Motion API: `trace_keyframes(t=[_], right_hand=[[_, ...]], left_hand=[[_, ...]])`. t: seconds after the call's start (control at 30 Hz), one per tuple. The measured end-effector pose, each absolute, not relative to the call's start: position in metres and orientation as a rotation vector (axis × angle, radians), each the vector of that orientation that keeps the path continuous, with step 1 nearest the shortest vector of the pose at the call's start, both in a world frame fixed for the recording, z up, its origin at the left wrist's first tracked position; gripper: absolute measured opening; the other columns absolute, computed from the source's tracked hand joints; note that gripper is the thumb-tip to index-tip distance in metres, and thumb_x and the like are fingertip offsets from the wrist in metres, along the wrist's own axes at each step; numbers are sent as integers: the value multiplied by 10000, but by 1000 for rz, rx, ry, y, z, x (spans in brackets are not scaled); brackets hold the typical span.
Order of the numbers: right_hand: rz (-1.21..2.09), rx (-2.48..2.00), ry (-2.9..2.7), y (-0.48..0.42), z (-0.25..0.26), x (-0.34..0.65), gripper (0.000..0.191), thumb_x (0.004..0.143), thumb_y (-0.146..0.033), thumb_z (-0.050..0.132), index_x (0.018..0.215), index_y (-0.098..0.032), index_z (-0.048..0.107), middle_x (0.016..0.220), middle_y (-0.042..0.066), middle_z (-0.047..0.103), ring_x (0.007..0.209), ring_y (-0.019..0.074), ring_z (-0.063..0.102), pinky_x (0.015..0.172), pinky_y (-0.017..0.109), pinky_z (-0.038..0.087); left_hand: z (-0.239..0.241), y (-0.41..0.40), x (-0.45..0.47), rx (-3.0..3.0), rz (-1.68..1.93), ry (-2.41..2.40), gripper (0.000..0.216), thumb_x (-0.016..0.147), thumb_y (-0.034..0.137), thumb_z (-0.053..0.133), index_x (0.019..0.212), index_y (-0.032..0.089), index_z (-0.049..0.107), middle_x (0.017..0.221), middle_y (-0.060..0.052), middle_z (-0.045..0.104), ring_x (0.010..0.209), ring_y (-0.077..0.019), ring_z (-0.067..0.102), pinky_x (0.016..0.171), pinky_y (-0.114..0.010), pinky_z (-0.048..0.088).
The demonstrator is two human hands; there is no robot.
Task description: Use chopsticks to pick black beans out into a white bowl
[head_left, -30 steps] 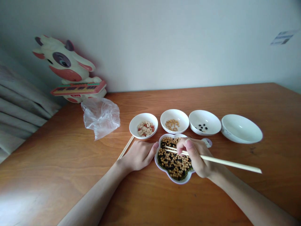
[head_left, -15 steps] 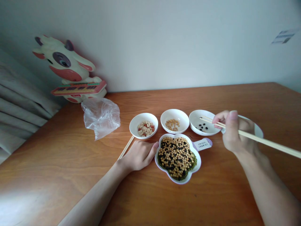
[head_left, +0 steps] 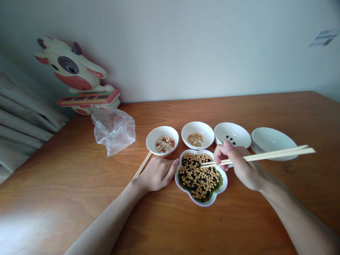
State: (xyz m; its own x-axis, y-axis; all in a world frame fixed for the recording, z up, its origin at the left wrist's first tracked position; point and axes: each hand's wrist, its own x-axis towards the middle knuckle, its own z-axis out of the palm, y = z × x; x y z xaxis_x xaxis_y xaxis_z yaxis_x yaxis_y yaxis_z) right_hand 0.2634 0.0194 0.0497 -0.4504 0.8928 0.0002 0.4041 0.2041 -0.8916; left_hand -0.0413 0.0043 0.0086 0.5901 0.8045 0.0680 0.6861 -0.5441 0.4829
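Note:
My right hand (head_left: 239, 163) is closed round a pair of chopsticks (head_left: 273, 154). Their tips are over the mixed beans (head_left: 198, 179) in a white flower-shaped bowl (head_left: 208, 203); whether a bean is between them is too small to tell. The mix is yellow and black beans, with green ones along the edges. My left hand (head_left: 156, 173) lies on the table with fingers curled and thumb against the bowl's left rim. Behind my right hand, a white bowl (head_left: 243, 136) contains a few black beans (head_left: 230, 139). The labelled handle is mostly hidden by my right hand.
Another pair of chopsticks (head_left: 142, 164) lies beside my left hand. Behind stand a bowl of pale flat seeds (head_left: 162, 129), a bowl of yellow beans (head_left: 198, 124) and, far right, a bare white bowl (head_left: 273, 138). A plastic bag (head_left: 115, 131) and cow toy keyboard (head_left: 82, 81) are back left.
My right hand has moved left and nearer with the chopsticks, from the black-bean bowl to over the flower-shaped bowl. The far-right bowl is now uncovered. My left hand stays put.

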Motion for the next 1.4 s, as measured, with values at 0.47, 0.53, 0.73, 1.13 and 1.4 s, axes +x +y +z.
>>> trace_keyframes(t=[0.47, 0.53, 0.73, 1.13, 1.4], right_hand=[[1104, -1151, -2022, 17, 44, 258, 669, 1106, -625, 210, 753, -213, 601, 651, 17, 579, 620, 172, 549, 602, 320, 413], [1098, -1144, -2000, 17, 44, 257, 667, 1110, -614, 218, 744, -211, 604, 648, 18, 587, 616, 169, 553, 600, 318, 418], [994, -1142, -1873, 23, 56, 274, 703, 1098, -645, 220, 721, -217, 631, 612, 31, 593, 587, 180, 557, 575, 335, 418], [532, -1249, -1825, 34, 70, 307, 677, 1090, -642, 220, 774, -240, 664, 720, 83, 646, 723, 264, 611, 691, 410, 411], [1247, -921, -2135, 14, 63, 275, 708, 1052, -732, 163, 795, -225, 585, 725, 30, 584, 655, 187, 543, 629, 339, 444]], left_hand=[[7, 5, -42, 2394, 353, 1203, 519, 1144, 366, 227, 718, 199, 474, 717, -45, 640, 622, -160, 527, 689, -331, 363], [7, 5, -42, 2392, 358, 1200, 518, 1143, 364, 231, 715, 197, 471, 717, -45, 639, 620, -158, 524, 684, -329, 359], [8, 4, -41, 2394, 375, 1206, 513, 1143, 356, 242, 712, 193, 469, 711, -41, 638, 611, -151, 517, 665, -325, 345], [9, 5, -41, 2408, 395, 1184, 525, 1145, 342, 248, 726, 191, 526, 721, -47, 653, 616, -155, 535, 670, -335, 362], [9, 5, -40, 2405, 376, 1201, 533, 1144, 351, 239, 716, 192, 513, 704, -38, 640, 603, -153, 521, 660, -326, 359]])
